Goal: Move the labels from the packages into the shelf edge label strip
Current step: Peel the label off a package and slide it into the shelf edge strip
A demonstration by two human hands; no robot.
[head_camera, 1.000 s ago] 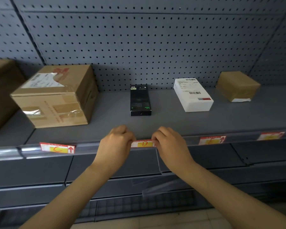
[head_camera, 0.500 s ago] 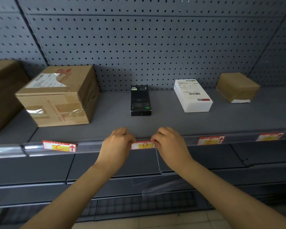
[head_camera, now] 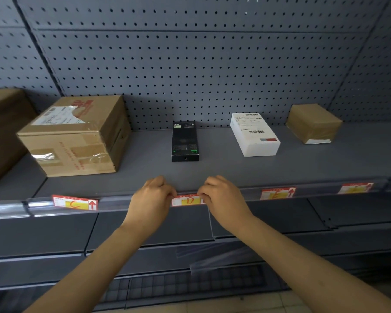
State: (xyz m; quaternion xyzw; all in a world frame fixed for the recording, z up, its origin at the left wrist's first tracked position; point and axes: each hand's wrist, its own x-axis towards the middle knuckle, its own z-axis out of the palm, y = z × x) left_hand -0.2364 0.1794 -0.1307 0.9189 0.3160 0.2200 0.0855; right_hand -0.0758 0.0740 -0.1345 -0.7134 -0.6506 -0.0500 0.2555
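A red and yellow label marked D [head_camera: 186, 201] sits in the clear label strip [head_camera: 113, 203] on the shelf's front edge. My left hand [head_camera: 151, 201] pinches its left end and my right hand [head_camera: 224, 199] pinches its right end, fingers curled over the strip. Other labels sit in the strip: C [head_camera: 75, 203] to the left, E [head_camera: 277, 193] and one more [head_camera: 356, 188] to the right. On the shelf stand a large cardboard box [head_camera: 75, 136], a black box [head_camera: 185, 141], a white box [head_camera: 254, 134] and a small brown parcel [head_camera: 313, 123].
A pegboard back wall [head_camera: 190, 64] rises behind the shelf. Part of another cardboard box [head_camera: 2, 132] shows at the far left. Lower grey shelves [head_camera: 54, 233] and a loose clear strip [head_camera: 212, 256] lie below my arms.
Both hands stay pinching the ends of the D label at the strip. The view has shifted slightly; nothing else moved.
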